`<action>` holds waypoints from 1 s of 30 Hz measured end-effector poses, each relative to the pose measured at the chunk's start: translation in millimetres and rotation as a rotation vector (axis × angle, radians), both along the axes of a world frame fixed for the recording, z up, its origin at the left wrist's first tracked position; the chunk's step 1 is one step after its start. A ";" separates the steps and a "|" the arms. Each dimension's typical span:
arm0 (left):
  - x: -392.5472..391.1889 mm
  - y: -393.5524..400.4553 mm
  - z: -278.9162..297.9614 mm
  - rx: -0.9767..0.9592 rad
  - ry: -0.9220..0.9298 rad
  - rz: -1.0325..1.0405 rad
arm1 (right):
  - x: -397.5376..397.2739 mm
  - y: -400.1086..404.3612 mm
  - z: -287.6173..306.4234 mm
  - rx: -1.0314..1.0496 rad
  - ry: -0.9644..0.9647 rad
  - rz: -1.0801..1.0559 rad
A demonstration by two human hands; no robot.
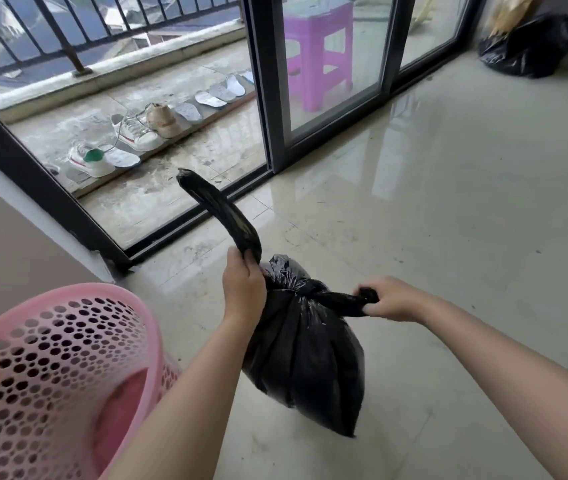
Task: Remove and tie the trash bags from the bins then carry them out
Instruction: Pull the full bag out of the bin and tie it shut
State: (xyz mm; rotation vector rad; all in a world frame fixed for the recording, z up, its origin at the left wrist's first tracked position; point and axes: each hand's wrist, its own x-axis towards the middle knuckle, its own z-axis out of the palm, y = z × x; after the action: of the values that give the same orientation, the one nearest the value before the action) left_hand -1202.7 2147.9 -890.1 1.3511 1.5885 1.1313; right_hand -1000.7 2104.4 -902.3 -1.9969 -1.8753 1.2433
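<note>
Head view, nearest first: pink bin (46, 368) at lower left, no liner visible inside. Centre frame, black trash bag (305, 355) hanging above the tiled floor (448, 237), knot (305, 289) half drawn. Left hand (242, 285) clenched on one twisted tail, right hand (391, 299) clenched on the other. Risk: thin plastic tearing under hard pulling, or loose knot slipping. Upper right, second black bag (526, 46).

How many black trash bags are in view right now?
2: one trash bag held between the left hand and right hand, another bag on the floor, far right corner.
</note>
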 end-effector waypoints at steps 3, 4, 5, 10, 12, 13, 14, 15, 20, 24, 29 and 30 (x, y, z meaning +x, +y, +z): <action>5.2 -2.8 3.3 0.027 -0.002 -0.137 | 7.6 13.2 9.4 0.155 0.388 -0.457; 5.7 -3.1 1.3 0.010 -0.021 -0.195 | 8.7 18.1 13.4 0.206 0.498 -0.584; 7.1 -4.4 0.3 -0.024 -0.022 -0.257 | 10.6 22.0 16.0 0.230 0.609 -0.679; 8.2 -12.1 -11.2 -0.280 0.636 -0.548 | 13.6 18.0 20.5 0.035 0.674 -0.748; 6.0 -13.9 -20.3 -0.404 0.778 -0.710 | 8.7 17.8 21.9 0.021 0.351 -0.569; 5.5 -14.2 -21.9 -0.481 0.791 -0.780 | 6.0 19.2 25.2 0.006 0.318 -0.509; 4.3 -13.7 -23.7 -0.535 0.795 -0.838 | 3.9 20.9 29.2 -0.012 0.365 -0.478; 4.6 -13.4 -23.5 -0.547 0.808 -0.879 | 2.1 23.1 33.3 -0.014 0.453 -0.460; 18.7 -25.9 -29.6 -0.227 1.065 -0.731 | -7.3 28.3 42.1 0.037 0.905 -0.531; 23.0 -25.9 -30.4 -0.221 1.040 -0.661 | -5.8 31.0 32.3 0.036 0.994 -0.671; 4.9 -13.5 -28.9 -0.462 0.676 -0.543 | 15.6 21.2 9.2 0.019 0.992 -0.819; 1.1 -12.0 -28.6 -0.492 0.593 -0.491 | 17.2 20.0 5.1 0.021 0.922 -0.796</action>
State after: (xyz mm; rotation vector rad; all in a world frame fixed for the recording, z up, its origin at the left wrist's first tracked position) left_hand -1201.6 2136.0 -918.7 1.6734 1.6385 0.0231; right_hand -983.5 2124.4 -897.1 -1.4526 -0.5788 1.4463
